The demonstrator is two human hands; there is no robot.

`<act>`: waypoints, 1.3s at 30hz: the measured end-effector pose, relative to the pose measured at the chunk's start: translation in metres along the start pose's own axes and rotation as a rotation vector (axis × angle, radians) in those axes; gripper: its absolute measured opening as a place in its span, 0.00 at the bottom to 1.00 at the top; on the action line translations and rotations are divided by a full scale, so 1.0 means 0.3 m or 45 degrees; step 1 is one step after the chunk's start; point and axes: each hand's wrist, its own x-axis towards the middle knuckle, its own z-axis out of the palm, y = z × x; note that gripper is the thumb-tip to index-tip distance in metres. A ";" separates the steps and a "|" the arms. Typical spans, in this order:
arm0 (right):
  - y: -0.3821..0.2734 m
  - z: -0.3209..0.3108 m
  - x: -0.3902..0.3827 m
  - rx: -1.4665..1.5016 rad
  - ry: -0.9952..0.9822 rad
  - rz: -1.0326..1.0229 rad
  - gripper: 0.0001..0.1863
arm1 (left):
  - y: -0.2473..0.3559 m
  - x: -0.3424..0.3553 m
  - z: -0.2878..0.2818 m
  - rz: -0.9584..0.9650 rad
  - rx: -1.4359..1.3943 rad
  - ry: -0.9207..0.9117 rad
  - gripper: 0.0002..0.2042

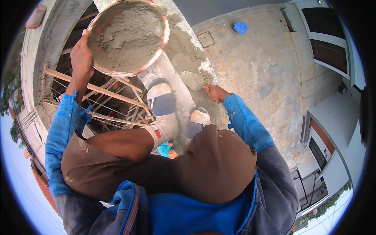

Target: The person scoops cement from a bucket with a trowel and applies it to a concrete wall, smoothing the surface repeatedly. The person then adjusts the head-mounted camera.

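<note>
No readable text, numbers or signs from here; red-and-white patch (158, 133) on beige sock (167, 124) too small to read.

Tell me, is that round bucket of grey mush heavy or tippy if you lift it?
Probably heavy: the bucket holds lots of thick, wet-looking mortar. It might tip if lifted only by the left edge, where the left hand is.

Round blue object (240, 27) on concrete floor (250, 55)
</note>
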 end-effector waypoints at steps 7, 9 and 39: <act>0.271 0.285 -0.172 -0.033 0.149 -0.039 0.24 | 0.005 0.006 0.003 -0.004 0.024 -0.004 0.27; 0.305 0.298 -0.253 -0.100 0.140 -0.042 0.23 | 0.002 0.004 0.003 -0.016 0.047 0.040 0.24; 0.431 0.286 -0.229 -0.175 0.040 -0.042 0.26 | 0.023 -0.015 0.009 -0.089 0.023 -0.032 0.30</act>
